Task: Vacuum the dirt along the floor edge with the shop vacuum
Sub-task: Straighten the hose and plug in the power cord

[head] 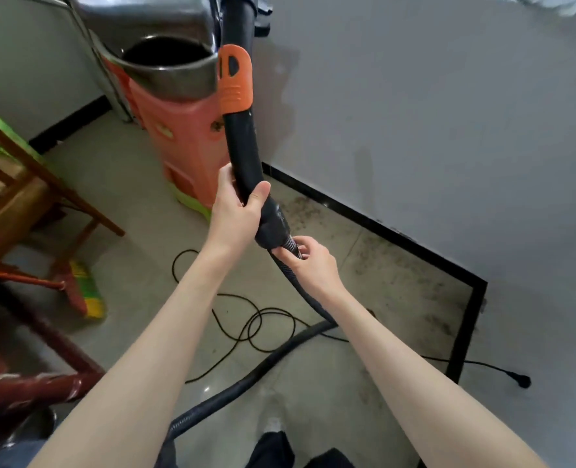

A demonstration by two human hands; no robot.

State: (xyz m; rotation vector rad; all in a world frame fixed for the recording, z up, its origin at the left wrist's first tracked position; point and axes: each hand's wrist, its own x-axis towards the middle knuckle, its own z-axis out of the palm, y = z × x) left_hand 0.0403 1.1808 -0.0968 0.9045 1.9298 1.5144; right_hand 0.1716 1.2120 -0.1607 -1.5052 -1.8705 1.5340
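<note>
Two hands are engaged on the vacuum wand: the rigid, curved black wand (244, 170) is gripped by the left hand (237, 206), and the ribbed hose (300, 282) is pinched at its cuff by the right hand (313, 261). Speckled dirt (398, 275) is seen on the glossy tile along the black baseboard (364, 217) at right. The hose could be pulled from its cuff, or the looped cord (263, 327) snagged underfoot.
</note>
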